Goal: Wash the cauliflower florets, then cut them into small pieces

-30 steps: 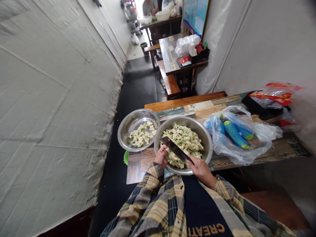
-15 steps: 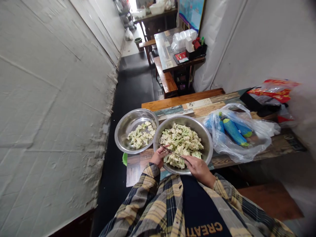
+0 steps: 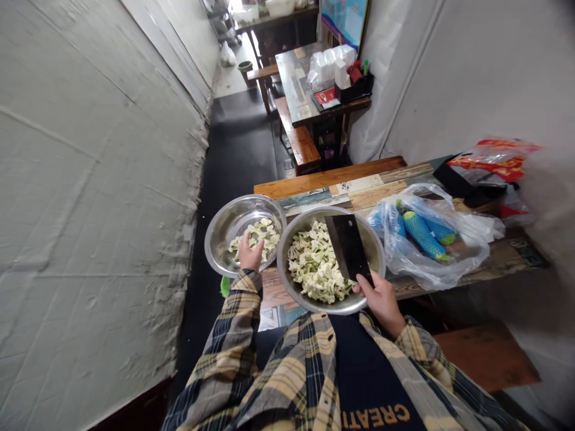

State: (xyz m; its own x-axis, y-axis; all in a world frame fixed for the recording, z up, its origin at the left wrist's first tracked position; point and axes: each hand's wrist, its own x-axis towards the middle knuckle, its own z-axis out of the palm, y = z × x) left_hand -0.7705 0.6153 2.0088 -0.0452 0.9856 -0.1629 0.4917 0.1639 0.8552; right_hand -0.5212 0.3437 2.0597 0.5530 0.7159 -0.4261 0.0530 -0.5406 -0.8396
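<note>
My right hand [image 3: 380,301] is closed round the handle of a cleaver [image 3: 348,248], whose broad dark blade stands over the right side of a steel bowl [image 3: 376,269]. Cauliflower florets [image 3: 314,263] fill much of that bowl. To the left, my left hand [image 3: 251,252] is over a second steel bowl [image 3: 214,239], with fingers apart above a smaller lot of cauliflower pieces [image 3: 266,232]. I see nothing held in it; whether the fingertips touch the pieces I cannot tell.
A clear plastic bag [image 3: 462,263] with blue-netted things [image 3: 422,233] lies right of the bowls on the patchwork-wood table [image 3: 372,197]. Red-and-clear packaging [image 3: 498,158] is beyond it. A bench [image 3: 300,140] and another table [image 3: 299,90] stand ahead; a wall [image 3: 112,209] runs along the left.
My left hand has moved from the cleaver's blade above the full bowl to the left bowl, its fingers spreading. The cleaver has turned, its blade now pointing up and away with its flat side showing.
</note>
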